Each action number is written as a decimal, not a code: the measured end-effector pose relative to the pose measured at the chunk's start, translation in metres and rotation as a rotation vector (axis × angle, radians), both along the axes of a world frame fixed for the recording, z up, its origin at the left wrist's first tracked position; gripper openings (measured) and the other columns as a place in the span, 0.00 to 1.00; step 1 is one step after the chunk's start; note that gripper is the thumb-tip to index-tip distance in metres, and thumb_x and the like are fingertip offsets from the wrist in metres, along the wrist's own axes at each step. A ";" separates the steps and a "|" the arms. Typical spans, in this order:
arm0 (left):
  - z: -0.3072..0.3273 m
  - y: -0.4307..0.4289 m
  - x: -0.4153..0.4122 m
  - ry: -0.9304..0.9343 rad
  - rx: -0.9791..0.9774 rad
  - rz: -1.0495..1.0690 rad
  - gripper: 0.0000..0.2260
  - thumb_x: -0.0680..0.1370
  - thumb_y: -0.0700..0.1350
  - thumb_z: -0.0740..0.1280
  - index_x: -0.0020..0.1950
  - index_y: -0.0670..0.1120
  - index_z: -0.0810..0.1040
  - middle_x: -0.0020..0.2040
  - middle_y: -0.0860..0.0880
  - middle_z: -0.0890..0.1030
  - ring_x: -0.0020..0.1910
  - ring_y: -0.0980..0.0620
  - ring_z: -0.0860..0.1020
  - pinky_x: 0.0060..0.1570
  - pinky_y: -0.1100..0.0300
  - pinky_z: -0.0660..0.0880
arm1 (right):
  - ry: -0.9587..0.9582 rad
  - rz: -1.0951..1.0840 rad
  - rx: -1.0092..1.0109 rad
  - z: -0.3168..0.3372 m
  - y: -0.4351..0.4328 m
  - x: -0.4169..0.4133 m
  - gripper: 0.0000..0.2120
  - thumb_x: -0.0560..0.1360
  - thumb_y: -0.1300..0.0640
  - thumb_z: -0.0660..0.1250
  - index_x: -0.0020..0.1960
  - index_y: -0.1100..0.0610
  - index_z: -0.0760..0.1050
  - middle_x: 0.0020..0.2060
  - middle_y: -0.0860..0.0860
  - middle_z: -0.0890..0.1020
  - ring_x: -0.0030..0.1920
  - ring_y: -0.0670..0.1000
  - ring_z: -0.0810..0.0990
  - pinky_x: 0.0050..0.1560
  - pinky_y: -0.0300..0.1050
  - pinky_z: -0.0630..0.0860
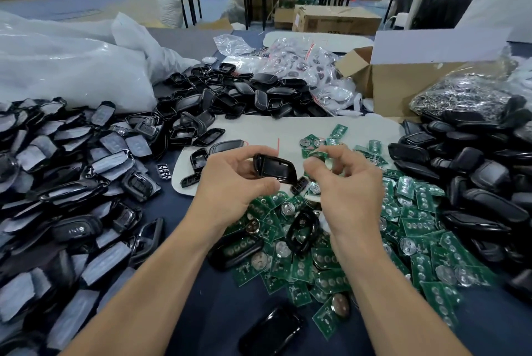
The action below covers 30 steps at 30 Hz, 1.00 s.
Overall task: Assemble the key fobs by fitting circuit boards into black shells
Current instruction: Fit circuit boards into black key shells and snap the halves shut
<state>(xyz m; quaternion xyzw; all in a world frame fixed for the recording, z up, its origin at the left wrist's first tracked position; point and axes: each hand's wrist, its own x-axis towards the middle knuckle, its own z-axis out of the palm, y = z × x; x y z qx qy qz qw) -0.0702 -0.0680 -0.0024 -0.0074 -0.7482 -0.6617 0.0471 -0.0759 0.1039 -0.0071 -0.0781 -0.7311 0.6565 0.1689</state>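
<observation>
My left hand (239,180) grips the glossy black oval plastic shell (275,167), cavity up; my right hand (345,180), at its 3 o'clock, curls, contents indeterminate. Advise seating a flat green circuit board (420,224) squarely, pressing evenly

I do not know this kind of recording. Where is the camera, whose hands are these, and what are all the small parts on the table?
There is no machine here. A person wears a camera on the head, so this one picture looks down at that person's own hands. The left hand grips a black shell. The right hand has curled fingers beside it; whether it pinches something is unclear. On the dark table lie green circuit boards and heaps of black shells.
</observation>
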 end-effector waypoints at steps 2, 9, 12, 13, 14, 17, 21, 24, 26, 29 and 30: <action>0.002 0.000 0.001 0.009 0.009 -0.002 0.25 0.69 0.30 0.79 0.51 0.61 0.87 0.45 0.49 0.89 0.42 0.51 0.87 0.45 0.60 0.83 | -0.019 0.053 -0.054 0.001 -0.001 0.000 0.08 0.72 0.52 0.78 0.47 0.41 0.83 0.29 0.42 0.75 0.29 0.41 0.72 0.38 0.47 0.76; 0.002 0.003 0.004 -0.002 0.029 0.006 0.14 0.75 0.31 0.74 0.54 0.47 0.87 0.44 0.47 0.89 0.43 0.51 0.87 0.42 0.61 0.83 | -0.085 0.300 -0.245 0.008 -0.006 0.006 0.06 0.80 0.64 0.67 0.48 0.54 0.77 0.31 0.53 0.84 0.28 0.48 0.76 0.29 0.37 0.73; 0.003 0.004 0.004 -0.031 0.109 -0.024 0.11 0.78 0.32 0.70 0.55 0.44 0.87 0.48 0.45 0.89 0.47 0.48 0.88 0.43 0.59 0.84 | -0.083 0.324 -0.222 0.007 -0.005 0.006 0.06 0.81 0.63 0.66 0.48 0.53 0.76 0.32 0.54 0.84 0.28 0.49 0.77 0.29 0.38 0.73; 0.004 0.004 0.003 -0.040 0.136 -0.033 0.11 0.79 0.32 0.68 0.56 0.44 0.86 0.49 0.44 0.89 0.48 0.46 0.88 0.44 0.58 0.84 | -0.085 0.319 -0.201 0.007 -0.005 0.005 0.06 0.81 0.62 0.66 0.48 0.53 0.76 0.32 0.54 0.84 0.28 0.49 0.77 0.29 0.39 0.73; 0.005 0.004 0.003 -0.049 0.161 -0.037 0.11 0.80 0.33 0.67 0.57 0.44 0.86 0.49 0.43 0.89 0.48 0.45 0.88 0.44 0.57 0.84 | -0.085 0.313 -0.171 0.006 -0.005 0.004 0.06 0.81 0.61 0.66 0.48 0.52 0.76 0.32 0.54 0.85 0.28 0.49 0.77 0.30 0.39 0.73; 0.006 0.005 0.004 -0.063 0.185 -0.022 0.09 0.81 0.36 0.66 0.54 0.41 0.87 0.47 0.40 0.88 0.45 0.44 0.88 0.43 0.55 0.85 | -0.071 0.300 -0.106 0.005 -0.005 0.003 0.06 0.81 0.60 0.66 0.47 0.51 0.76 0.32 0.53 0.85 0.27 0.48 0.77 0.30 0.39 0.73; 0.005 0.004 0.004 -0.044 0.099 0.011 0.11 0.80 0.38 0.66 0.45 0.45 0.89 0.44 0.44 0.89 0.42 0.45 0.88 0.42 0.56 0.85 | -0.049 0.229 0.017 0.002 -0.007 0.005 0.07 0.79 0.56 0.70 0.43 0.50 0.77 0.30 0.49 0.84 0.23 0.45 0.75 0.26 0.36 0.70; 0.004 0.004 0.003 -0.050 0.153 0.014 0.15 0.82 0.36 0.65 0.44 0.46 0.90 0.46 0.44 0.89 0.44 0.44 0.88 0.41 0.57 0.84 | 0.012 0.124 0.180 0.002 -0.005 0.006 0.06 0.76 0.51 0.74 0.41 0.45 0.80 0.30 0.42 0.82 0.27 0.40 0.76 0.29 0.31 0.69; 0.003 0.003 0.002 -0.064 0.200 0.032 0.13 0.83 0.37 0.66 0.48 0.47 0.90 0.48 0.45 0.89 0.47 0.45 0.88 0.42 0.58 0.84 | 0.055 0.120 0.160 0.002 -0.003 0.005 0.06 0.75 0.51 0.75 0.40 0.44 0.82 0.30 0.43 0.82 0.29 0.40 0.75 0.31 0.33 0.72; 0.001 0.004 0.002 -0.091 0.248 0.042 0.11 0.83 0.37 0.67 0.49 0.44 0.89 0.48 0.44 0.89 0.47 0.45 0.88 0.41 0.58 0.84 | 0.065 0.174 0.134 0.003 -0.005 0.006 0.07 0.75 0.54 0.76 0.39 0.46 0.83 0.31 0.47 0.82 0.30 0.42 0.74 0.33 0.39 0.73; 0.001 0.005 0.002 -0.100 0.252 0.036 0.11 0.83 0.36 0.67 0.48 0.44 0.89 0.47 0.43 0.89 0.46 0.45 0.88 0.40 0.58 0.84 | 0.066 0.183 0.149 0.003 -0.006 0.006 0.07 0.75 0.54 0.76 0.39 0.46 0.83 0.30 0.47 0.81 0.29 0.42 0.74 0.32 0.39 0.73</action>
